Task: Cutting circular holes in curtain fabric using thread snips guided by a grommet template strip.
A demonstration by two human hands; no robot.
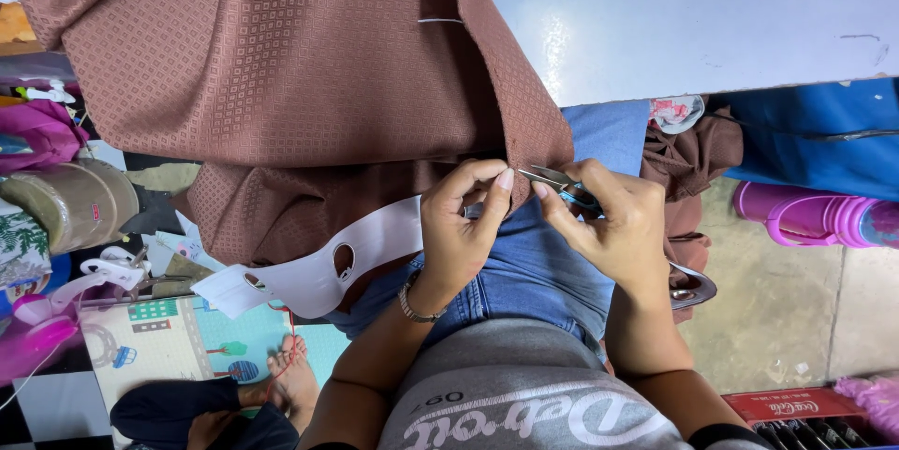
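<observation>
The brown patterned fabric (281, 66) hangs off the pale worktop (712, 29) over the lap, its edge pinched in the left hand (459, 225) fingers while the right hand (609, 225) closes on thread snips (552, 178), apparently trimming a thread, calling for a careful cut; a white plastic template (318, 267) and pink bottle (815, 216) lie nearby.

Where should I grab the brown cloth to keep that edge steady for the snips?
Probably pinch the brown cloth at its folded edge, beside where the left hand already has its grip, coming from below. That edge hangs off the table toward the lap, so it is free there. The right hand holds the snips pointing at that spot, so stay left of the blades.
</observation>
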